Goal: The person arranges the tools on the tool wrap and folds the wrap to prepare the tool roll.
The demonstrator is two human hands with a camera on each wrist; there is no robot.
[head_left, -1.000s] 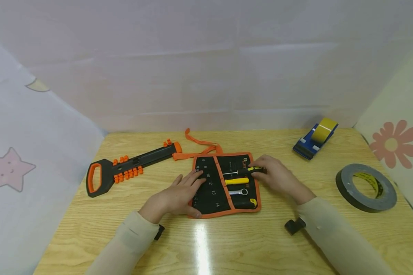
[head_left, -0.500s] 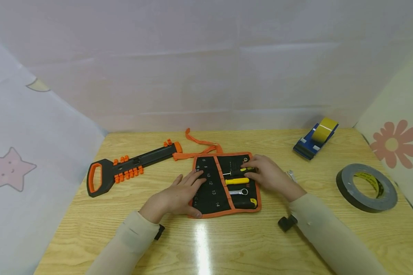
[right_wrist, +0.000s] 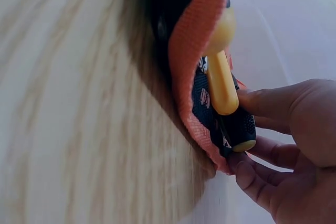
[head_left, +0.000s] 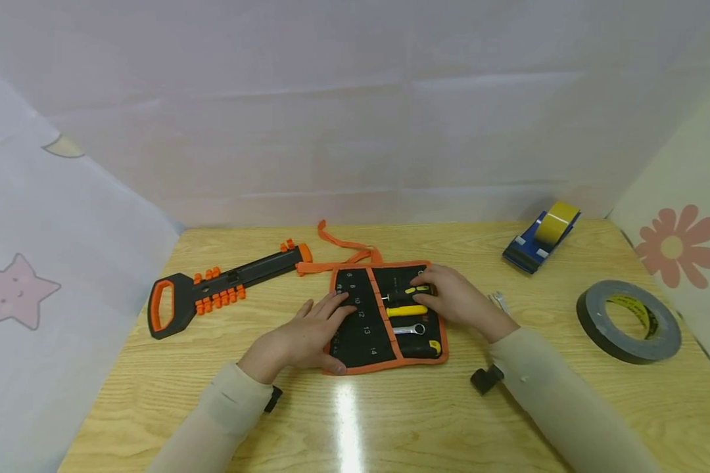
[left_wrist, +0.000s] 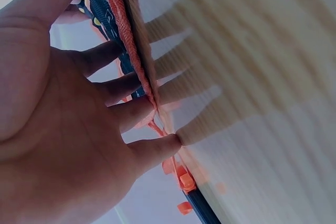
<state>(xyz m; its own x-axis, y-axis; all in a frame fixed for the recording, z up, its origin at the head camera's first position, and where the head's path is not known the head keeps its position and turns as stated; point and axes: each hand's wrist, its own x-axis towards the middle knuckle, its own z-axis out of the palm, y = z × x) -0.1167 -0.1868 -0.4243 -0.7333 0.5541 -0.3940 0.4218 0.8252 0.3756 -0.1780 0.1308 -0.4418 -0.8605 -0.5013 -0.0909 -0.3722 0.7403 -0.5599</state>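
Observation:
A black tool pouch with orange edging lies unrolled on the table. My left hand rests flat on its numbered left panel, fingers spread. At the upper right pocket, my right hand pinches the black-and-yellow handle of a screwdriver, whose shaft goes into the pocket. In the right wrist view the thumb touches the screwdriver handle, with fingers on its other side. Below it, a yellow-handled tool, a ring-ended wrench and a black tool with a yellow end sit in pockets.
Behind the right wrist lies another wrench, partly hidden. A black-and-orange rack lies at left, near the pouch's orange strap. A blue tape dispenser and a grey tape roll are at right.
My right hand has moved left with the screwdriver, and more of its shaft is inside the pocket. The wrench on the table has come into view behind the wrist. My left hand stays put.

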